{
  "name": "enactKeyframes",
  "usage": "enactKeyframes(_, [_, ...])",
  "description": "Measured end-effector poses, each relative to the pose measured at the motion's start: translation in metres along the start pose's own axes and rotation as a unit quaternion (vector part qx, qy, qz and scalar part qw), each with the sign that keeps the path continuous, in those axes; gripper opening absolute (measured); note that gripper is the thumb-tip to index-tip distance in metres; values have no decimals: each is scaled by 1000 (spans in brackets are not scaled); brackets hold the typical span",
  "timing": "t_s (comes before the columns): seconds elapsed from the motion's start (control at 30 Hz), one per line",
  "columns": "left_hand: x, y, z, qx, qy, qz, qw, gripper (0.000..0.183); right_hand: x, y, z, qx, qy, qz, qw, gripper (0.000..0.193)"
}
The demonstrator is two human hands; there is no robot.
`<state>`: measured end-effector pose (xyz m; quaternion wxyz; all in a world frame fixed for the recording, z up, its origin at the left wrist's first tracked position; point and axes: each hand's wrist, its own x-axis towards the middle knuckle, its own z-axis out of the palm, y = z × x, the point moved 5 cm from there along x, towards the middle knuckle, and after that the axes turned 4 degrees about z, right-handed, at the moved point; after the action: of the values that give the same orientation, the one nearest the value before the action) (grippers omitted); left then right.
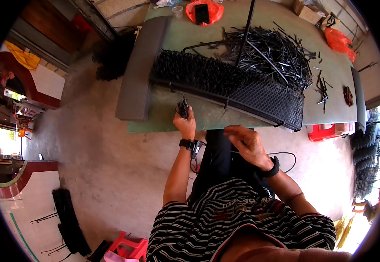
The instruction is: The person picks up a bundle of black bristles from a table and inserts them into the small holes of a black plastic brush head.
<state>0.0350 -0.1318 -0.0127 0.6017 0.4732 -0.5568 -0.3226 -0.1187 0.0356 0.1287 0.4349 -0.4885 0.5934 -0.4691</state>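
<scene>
A green tabletop (336, 105) spans the upper part of the view, above a bare concrete floor (111, 153). On its left side lies a grey ribbed mat (137, 83); beside it, a long black perforated rack (270, 98) runs slantwise along the near edge, its left part thick with upright black spikes (198, 70) and its right part showing open holes. Behind the rack spreads a heap of loose black strips (273, 54). At the far edge are a clear cup (177, 12) and a red plastic bag (216, 12) with a dark flat rectangle (202, 14) on it. 2 red stools show: 1 under the table's right side (322, 133), 1 at lower left (128, 244). Black bristly bundles (71, 218) hang at the left wall.

The person's left forearm reaches nearly straight up toward the table, and the left hand (184, 125) is closed around a bunch of thin black strips (182, 108), tips up, just before the rack's left part. The right elbow is bent; the right hand (247, 142) is held over the lap near the table edge, fingers loosely curved leftward and partly spread. Whether its thumb touches a finger cannot be told.
</scene>
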Motion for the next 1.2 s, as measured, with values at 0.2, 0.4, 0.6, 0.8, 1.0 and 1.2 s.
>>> enactKeyframes(0.2, [-3,2,-7,-192,-20,-156,969,12,-1,5,-7,18,4,11,1000,24])
enactKeyframes(0.4, [-35,89,-4,-322,-176,-354,860,21,11,0,-35,-34,23,13,999,25])
enactKeyframes(0.6, [-73,140,28,-301,-317,-394,808,19,34,-14,-58,-61,49,35,996,24])
enactKeyframes(0.8, [-105,153,60,-270,-429,-398,765,21,48,1,-80,-47,35,16,998,26])
enactKeyframes(1.0, [-113,149,77,-274,-435,-420,748,23,44,18,-110,-41,90,70,993,22])
enactKeyframes(1.2, [-107,143,87,-229,-445,-396,770,22,36,13,-125,44,162,113,979,23])
